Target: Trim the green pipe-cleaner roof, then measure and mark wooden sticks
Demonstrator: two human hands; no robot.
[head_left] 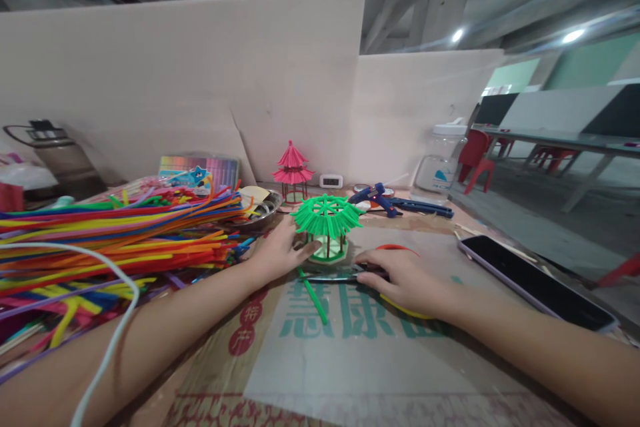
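A small pavilion model (327, 217) stands in front of me, with a green pipe-cleaner roof, thin brown posts and a green-edged base. My left hand (280, 250) grips its left side, the thumb by the posts and the other fingers partly hidden behind it. My right hand (395, 277) is closed around the handle end of a pair of scissors (333, 276), whose dark blades point left just in front of the model. Orange and yellow curved edges show around that hand. A loose green pipe cleaner (314, 297) lies below the blades.
Bundles of coloured pipe cleaners (115, 227) fill the left side, crossed by a white cable (117, 267). Behind are a pink pavilion model (291, 163), a metal bowl (270, 207), a small clock (331, 181), a blue glue gun (377, 197) and a bottle (440, 163). A phone (535, 280) lies right.
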